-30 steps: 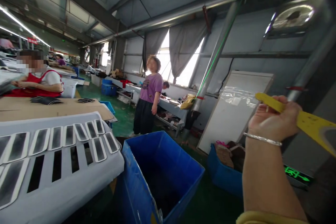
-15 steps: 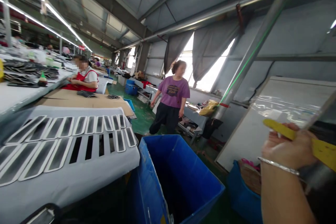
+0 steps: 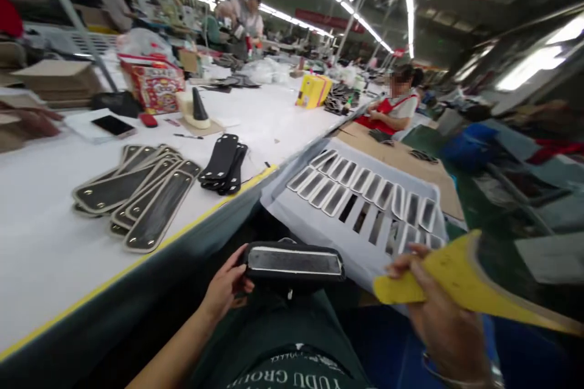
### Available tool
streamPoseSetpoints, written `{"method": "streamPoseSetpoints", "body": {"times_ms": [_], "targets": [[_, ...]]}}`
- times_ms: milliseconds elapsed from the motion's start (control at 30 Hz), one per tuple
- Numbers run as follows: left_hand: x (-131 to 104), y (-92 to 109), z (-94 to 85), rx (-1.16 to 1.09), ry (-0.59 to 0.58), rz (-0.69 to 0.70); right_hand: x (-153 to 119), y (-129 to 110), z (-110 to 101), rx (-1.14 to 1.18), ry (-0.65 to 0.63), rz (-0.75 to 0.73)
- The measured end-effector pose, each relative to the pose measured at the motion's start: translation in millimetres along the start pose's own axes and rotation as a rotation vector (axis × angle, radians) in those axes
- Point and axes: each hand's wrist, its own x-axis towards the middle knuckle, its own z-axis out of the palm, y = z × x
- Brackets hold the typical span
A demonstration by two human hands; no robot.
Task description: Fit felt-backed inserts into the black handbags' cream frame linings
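My left hand (image 3: 230, 285) grips the left end of a black oblong piece (image 3: 292, 282) in front of my body. On its top lies a dark grey strip panel (image 3: 292, 260) with a whitish border. To the right, my right hand (image 3: 444, 310) is closed around a yellow sheet (image 3: 460, 270), which narrows to a rounded tongue on the left and curves out past the right edge. Beyond my hands is a grey-covered surface (image 3: 292, 225) with rows of similar white-edged panels (image 3: 328, 197) and dark slots.
On the white table (image 3: 41, 219) to the left lie a pile of grey straps with metal studs (image 3: 157, 206) and a stack of black straps (image 3: 223, 161). A phone (image 3: 114, 126) and a red bag (image 3: 152, 82) are farther back. A co-worker in a red apron (image 3: 395, 109) sits beyond. A blue bin (image 3: 378, 346) stands lower right.
My view has swung left and down, from the bin and whiteboard to the tables. My left hand and the black piece have come into view. My right hand still holds the yellow sheet.
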Motion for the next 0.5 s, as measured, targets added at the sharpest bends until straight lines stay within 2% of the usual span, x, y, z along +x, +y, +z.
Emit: {"method": "streamPoseSetpoints", "body": {"times_ms": [67,133,200,267,333,500], "targets": [[6,0,2.5,-0.007,-0.017,0.003,0,30,49,0.083,-0.296,0.122],[11,2,3.6,-0.012,-0.046,-0.002,-2,57,88,0.115,-0.498,0.193],[13,4,1.6,-0.017,-0.078,-0.022,-4,80,119,0.117,-0.639,0.251],[14,7,-1.7,-0.017,-0.095,-0.048,-6,99,142,0.129,-0.707,0.281],[16,9,-4.5,-0.004,-0.105,-0.067,-8,113,159,0.156,-0.724,0.292],[20,11,-5.2,0.06,-0.112,-0.082,-8,128,177,0.2,-0.738,0.326]]}}
